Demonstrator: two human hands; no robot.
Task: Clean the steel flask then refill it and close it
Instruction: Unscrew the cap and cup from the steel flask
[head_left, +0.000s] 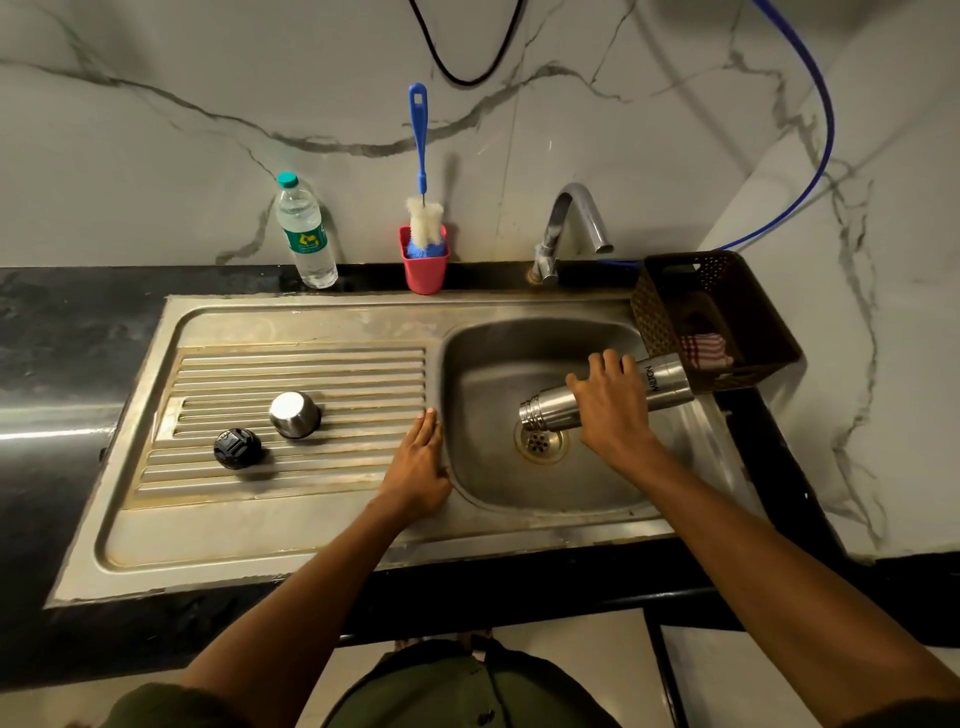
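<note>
Steel flask (613, 397) lies tipped over the sink basin (493, 374), its open mouth pointing down toward the drain (540, 441). The right hand (613, 410) grips its body with curled fingers. The left hand (418, 467) rests flat, fingers straight, on the basin's edge. The steel cup (294, 414) and black stopper (238, 448) sit on the drainboard (311, 364).

Our right hand (613, 410) gripping the steel flask (608, 397) tipped mouth-down over the sink (493, 488) drain, our left hand (418, 470) flat on the sink's left rim, steel cap (294, 414) and black stopper (238, 448) left of the sink on the drainboard (322, 374), tap (569, 228) and brush (422, 171) behind the sink.
</note>
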